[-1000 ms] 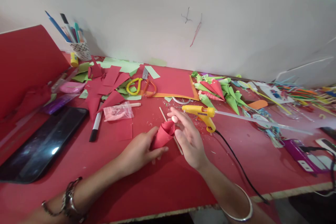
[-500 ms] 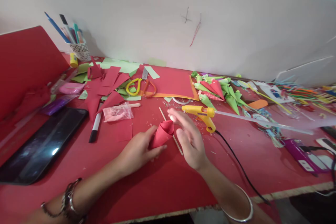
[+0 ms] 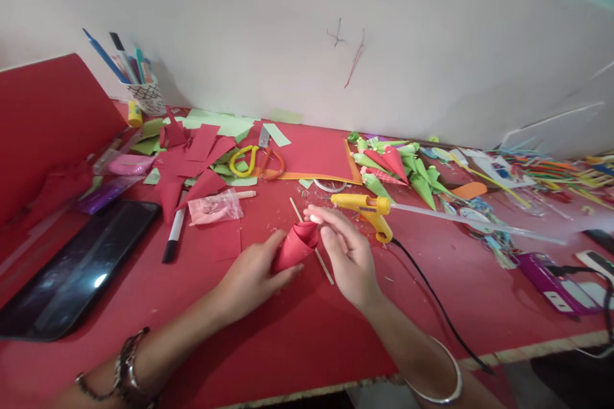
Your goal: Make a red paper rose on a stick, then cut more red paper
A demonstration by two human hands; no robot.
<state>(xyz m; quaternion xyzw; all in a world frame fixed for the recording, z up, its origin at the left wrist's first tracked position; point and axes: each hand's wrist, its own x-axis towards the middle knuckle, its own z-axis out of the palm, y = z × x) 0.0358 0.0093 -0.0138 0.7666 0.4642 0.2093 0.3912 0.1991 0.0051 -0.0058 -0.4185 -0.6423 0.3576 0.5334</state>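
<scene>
My left hand (image 3: 252,275) is wrapped round a rolled red paper cone (image 3: 296,245) and holds it just above the red table (image 3: 307,332), its wide mouth pointing up and right. My right hand (image 3: 346,254) is beside the cone's mouth, fingers curled, with the forefinger tip touching the rim. Whether anything is pinched in it I cannot tell. A thin wooden stick (image 3: 311,241) lies on the table under the cone. A yellow glue gun (image 3: 365,209) rests just behind my right hand, its black cord (image 3: 432,297) running to the front right.
A dark tablet (image 3: 77,268) lies at the left, a black marker (image 3: 173,233) and a small plastic bag (image 3: 215,206) beside it. Red and green paper scraps (image 3: 192,153), yellow scissors (image 3: 247,158) and a pen cup (image 3: 144,92) sit behind. Finished green and red cones (image 3: 398,166) are piled at the right.
My right hand's fingers have curled in from a spread pose and come closer to the cone's mouth. The left hand has kept the cone nearly still.
</scene>
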